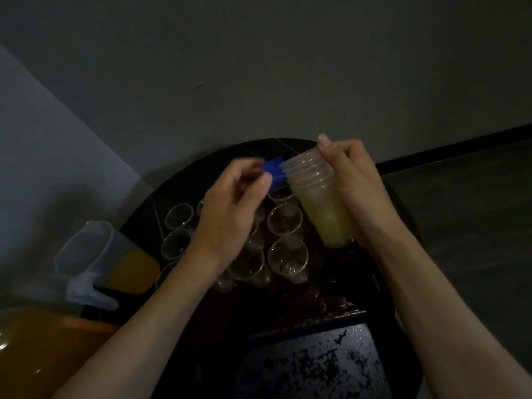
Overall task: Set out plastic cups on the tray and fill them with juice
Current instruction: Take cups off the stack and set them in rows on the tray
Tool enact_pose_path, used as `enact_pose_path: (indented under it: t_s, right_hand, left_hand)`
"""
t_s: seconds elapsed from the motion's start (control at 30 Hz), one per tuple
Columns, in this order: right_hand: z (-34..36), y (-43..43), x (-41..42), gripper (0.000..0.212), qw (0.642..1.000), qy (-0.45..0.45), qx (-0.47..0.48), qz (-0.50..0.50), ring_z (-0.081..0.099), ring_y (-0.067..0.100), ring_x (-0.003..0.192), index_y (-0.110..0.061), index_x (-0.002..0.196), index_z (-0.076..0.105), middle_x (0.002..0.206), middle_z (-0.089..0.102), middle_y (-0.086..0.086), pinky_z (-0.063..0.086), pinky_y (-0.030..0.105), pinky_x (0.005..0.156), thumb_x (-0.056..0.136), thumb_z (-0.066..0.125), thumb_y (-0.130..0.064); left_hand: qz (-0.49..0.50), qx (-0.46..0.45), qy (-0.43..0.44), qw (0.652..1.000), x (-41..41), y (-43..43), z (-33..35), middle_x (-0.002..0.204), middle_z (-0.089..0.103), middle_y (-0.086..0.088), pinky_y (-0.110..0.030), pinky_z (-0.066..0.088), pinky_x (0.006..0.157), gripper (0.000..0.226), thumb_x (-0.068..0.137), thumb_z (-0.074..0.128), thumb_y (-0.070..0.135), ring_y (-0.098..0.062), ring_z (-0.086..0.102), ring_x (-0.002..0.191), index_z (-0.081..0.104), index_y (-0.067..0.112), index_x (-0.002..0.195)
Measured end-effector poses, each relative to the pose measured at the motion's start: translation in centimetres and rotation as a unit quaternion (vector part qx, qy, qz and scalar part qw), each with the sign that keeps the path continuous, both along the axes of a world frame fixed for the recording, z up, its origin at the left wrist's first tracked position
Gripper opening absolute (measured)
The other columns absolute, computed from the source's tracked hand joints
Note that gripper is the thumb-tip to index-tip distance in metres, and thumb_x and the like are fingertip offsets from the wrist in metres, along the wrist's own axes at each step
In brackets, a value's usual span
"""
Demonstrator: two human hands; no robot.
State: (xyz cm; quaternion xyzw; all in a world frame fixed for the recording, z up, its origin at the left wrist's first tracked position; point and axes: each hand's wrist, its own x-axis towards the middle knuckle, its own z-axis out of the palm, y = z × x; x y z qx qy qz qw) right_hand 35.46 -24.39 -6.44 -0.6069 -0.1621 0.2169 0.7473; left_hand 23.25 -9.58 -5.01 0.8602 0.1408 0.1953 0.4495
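The right hand (357, 191) wraps its fingers around a tilted stack of cups (319, 197) above the tray (316, 292), where empty cups (285, 220) stand. The blurred left hand (230, 214) curls its fingers near the stack's rim; whether they pinch anything is unclear. A juice jug (115, 254) stands left.

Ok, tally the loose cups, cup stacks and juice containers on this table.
Loose cups: at least 5, more hidden behind the left hand
Cup stack: 1
Juice containers: 2
Total: at least 8
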Motion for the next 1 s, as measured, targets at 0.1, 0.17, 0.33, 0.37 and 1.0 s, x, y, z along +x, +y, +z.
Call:
enact_pose_path:
  t_s: [0.1,0.17,0.33,0.37,1.0]
  right_hand:
    - [0.2,0.9,-0.7,0.035,0.996,0.001,-0.073,0.057,0.069,0.002,0.078,-0.028,0.109,0.057,0.102,0.066,-0.007,0.051,0.023,0.063,0.093,0.053,-0.06]
    - [0.2,1.3,-1.2,0.041,0.994,0.021,-0.078,0.079,0.068,0.01,0.088,-0.028,0.109,0.058,0.105,0.066,-0.004,0.055,0.032,0.073,0.092,0.051,-0.064]
    - [0.6,1.1,-1.5,0.045,0.985,0.068,-0.05,0.152,0.067,0.02,0.103,-0.025,0.12,0.057,0.112,0.065,0.001,0.056,0.047,0.093,0.091,0.057,-0.059]
    - [0.7,1.0,-1.5,0.042,0.984,0.065,-0.044,0.16,0.067,0.02,0.102,-0.023,0.119,0.057,0.111,0.065,0.001,0.057,0.046,0.092,0.092,0.058,-0.055]
    - [-0.3,-0.5,0.6,0.026,0.991,-0.053,-0.08,0.093,0.069,0.007,0.091,-0.032,0.11,0.055,0.114,0.064,-0.005,0.059,0.029,0.071,0.092,0.061,-0.049]
  left_hand:
    - [-0.019,-0.103,0.09,0.99,2.0,0.0,3.5,0.113,0.07,0.007,-0.03,0.057,0.079,0.049,0.087,0.057,0.062,-0.01,0.069,0.103,0.064,0.029,0.122]
    - [-0.013,-0.086,0.139,0.986,2.8,0.4,4.2,0.108,0.073,0.003,-0.027,0.056,0.075,0.049,0.085,0.066,0.062,-0.011,0.071,0.098,0.069,0.025,0.117]
    - [-0.024,-0.075,0.187,0.979,2.9,1.9,4.3,0.1,0.075,-0.003,-0.041,0.053,0.086,0.049,0.074,0.07,0.061,-0.02,0.071,0.094,0.078,0.022,0.103]
    - [-0.025,-0.064,0.19,0.979,2.8,1.9,4.5,0.097,0.076,-0.006,-0.047,0.053,0.091,0.05,0.072,0.069,0.062,-0.025,0.072,0.095,0.079,0.022,0.098]
    - [0.154,-0.008,0.054,0.987,3.5,4.0,7.0,0.08,0.071,-0.005,-0.034,0.054,0.07,0.038,0.084,0.066,0.056,-0.017,0.066,0.073,0.069,0.018,0.088]
